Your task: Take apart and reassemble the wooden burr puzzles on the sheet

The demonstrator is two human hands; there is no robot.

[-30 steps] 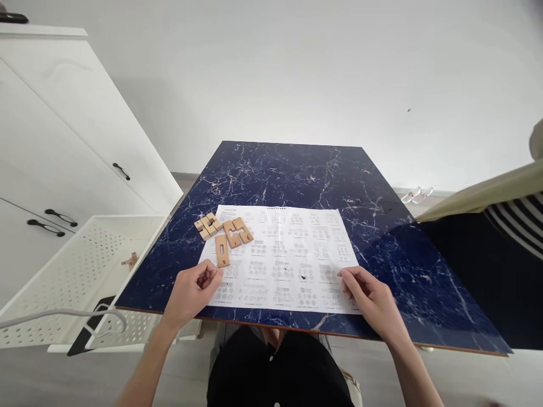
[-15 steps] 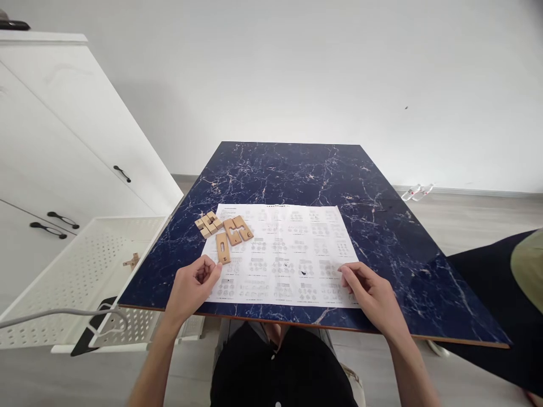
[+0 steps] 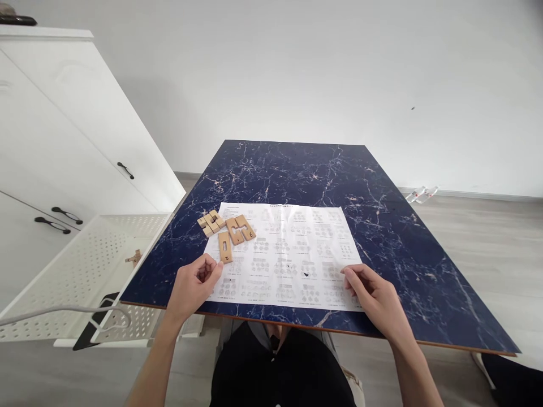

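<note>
A large printed sheet (image 3: 292,249), covered in rows of small diagrams, lies on the blue marbled table. My left hand (image 3: 195,285) is at its lower left edge, fingers curled in and fingertips on the paper. Over the lower right edge, my right hand (image 3: 373,294) has its thumb and curled fingers at the sheet. Just beyond my left fingertips is a flat wooden piece marked 2 (image 3: 225,249) with a slot. Wooden pieces marked 1 (image 3: 235,232) and 3 (image 3: 246,228) lie side by side above it. Several notched wooden blocks (image 3: 211,223) sit together at the sheet's upper left.
The blue table (image 3: 292,169) has its near edge at my body. A white cabinet (image 3: 85,124) and a perforated white rack (image 3: 80,265) with a grey cable (image 3: 63,308) stand left. Bottles (image 3: 424,194) are by the wall. Another person's dark-clothed leg (image 3: 513,376) shows lower right.
The other person at the right has moved back, mostly out of view. My view has shifted slightly. Both hands, the sheet and the wooden pieces keep their places on the table.
</note>
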